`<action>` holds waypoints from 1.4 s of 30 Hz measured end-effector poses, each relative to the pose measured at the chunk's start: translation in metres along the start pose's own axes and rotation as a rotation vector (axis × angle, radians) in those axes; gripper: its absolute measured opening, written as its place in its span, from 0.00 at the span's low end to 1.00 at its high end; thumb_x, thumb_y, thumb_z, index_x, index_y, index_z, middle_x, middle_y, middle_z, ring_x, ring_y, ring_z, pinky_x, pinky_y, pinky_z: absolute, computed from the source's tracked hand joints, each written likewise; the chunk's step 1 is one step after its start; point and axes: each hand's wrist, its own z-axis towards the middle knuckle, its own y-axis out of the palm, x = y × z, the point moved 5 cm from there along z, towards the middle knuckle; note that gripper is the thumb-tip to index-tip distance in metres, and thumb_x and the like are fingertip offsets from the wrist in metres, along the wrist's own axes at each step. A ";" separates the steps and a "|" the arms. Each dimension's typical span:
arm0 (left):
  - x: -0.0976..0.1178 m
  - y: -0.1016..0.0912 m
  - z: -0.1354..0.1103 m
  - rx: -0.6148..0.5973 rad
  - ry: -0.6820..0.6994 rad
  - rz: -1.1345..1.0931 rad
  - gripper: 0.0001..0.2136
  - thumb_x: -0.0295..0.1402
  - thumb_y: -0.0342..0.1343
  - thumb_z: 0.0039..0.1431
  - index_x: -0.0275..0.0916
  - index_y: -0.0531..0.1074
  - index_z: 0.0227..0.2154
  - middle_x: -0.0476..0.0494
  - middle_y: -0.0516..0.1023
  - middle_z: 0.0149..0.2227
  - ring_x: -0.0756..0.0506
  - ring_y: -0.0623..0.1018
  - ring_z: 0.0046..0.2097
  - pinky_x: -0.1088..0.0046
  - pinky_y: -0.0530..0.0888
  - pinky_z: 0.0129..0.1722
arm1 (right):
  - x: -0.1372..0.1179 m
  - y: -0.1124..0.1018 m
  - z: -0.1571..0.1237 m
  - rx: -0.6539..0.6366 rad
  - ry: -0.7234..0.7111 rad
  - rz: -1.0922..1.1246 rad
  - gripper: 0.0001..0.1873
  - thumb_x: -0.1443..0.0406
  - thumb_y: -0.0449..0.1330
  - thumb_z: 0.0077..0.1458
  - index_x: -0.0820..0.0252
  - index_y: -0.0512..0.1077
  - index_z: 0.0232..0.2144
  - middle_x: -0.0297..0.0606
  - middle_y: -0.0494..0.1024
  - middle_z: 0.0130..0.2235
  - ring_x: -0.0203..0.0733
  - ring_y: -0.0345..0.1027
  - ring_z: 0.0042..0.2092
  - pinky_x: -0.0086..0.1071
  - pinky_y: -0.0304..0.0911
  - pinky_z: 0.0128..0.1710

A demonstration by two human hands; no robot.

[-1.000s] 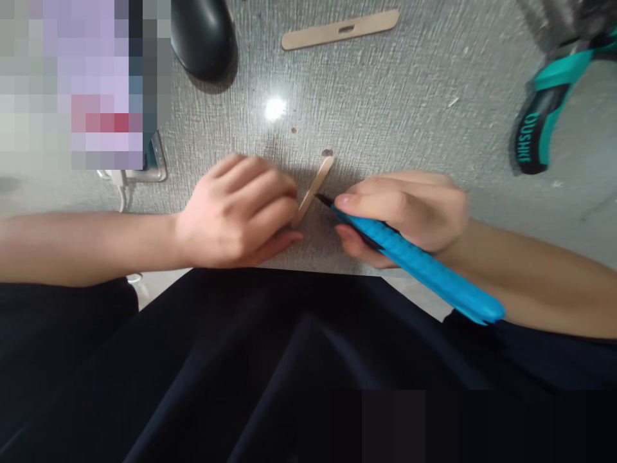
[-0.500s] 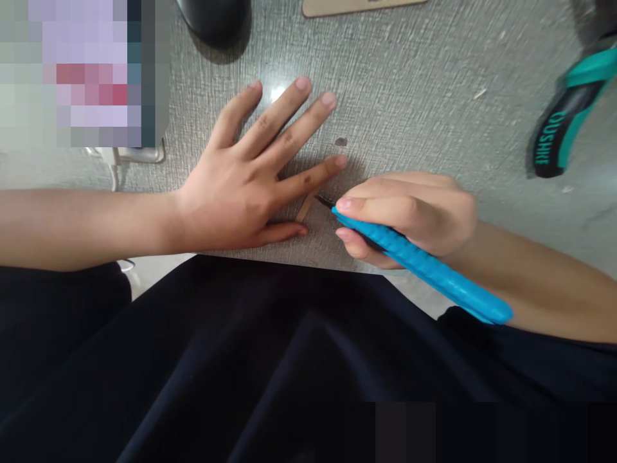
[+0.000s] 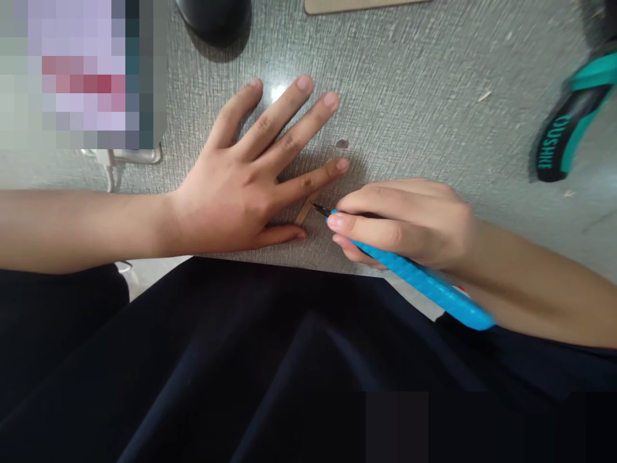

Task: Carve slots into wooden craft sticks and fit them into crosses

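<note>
My left hand [image 3: 250,170] lies palm down on the grey table with its fingers spread. Under its index finger and thumb runs a thin light-brown strip [image 3: 303,211], which looks like wood; part of it is hidden by the fingers. In my right hand [image 3: 407,218] is a blue utility knife [image 3: 419,276], gripped like a pen with its handle slanting down to the right. Its dark tip points left and meets the strip between my left thumb and index finger. Whether the tip presses in, I cannot tell.
A black computer mouse [image 3: 216,19] sits at the top left, above a white cable plug [image 3: 106,157] and a blurred-out patch. A flat brown board [image 3: 361,5] shows at the top edge. Teal-and-black tool handles [image 3: 569,128] lie at the right. Small chips [image 3: 484,96] dot the grey table [image 3: 419,96].
My right hand has shifted slightly left and down, and the knife's handle has swung a little, its tip drawn a bit down along the strip. My left hand stays in place.
</note>
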 end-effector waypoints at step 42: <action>-0.004 0.010 0.001 0.179 0.024 -0.147 0.36 0.62 0.61 0.79 0.58 0.68 0.82 0.35 0.63 0.88 0.16 0.60 0.89 0.13 0.55 0.83 | 0.008 0.010 -0.002 -0.135 0.265 0.148 0.07 0.63 0.63 0.84 0.52 0.79 0.47 0.25 0.79 0.32 0.35 0.70 0.31 0.32 0.65 0.36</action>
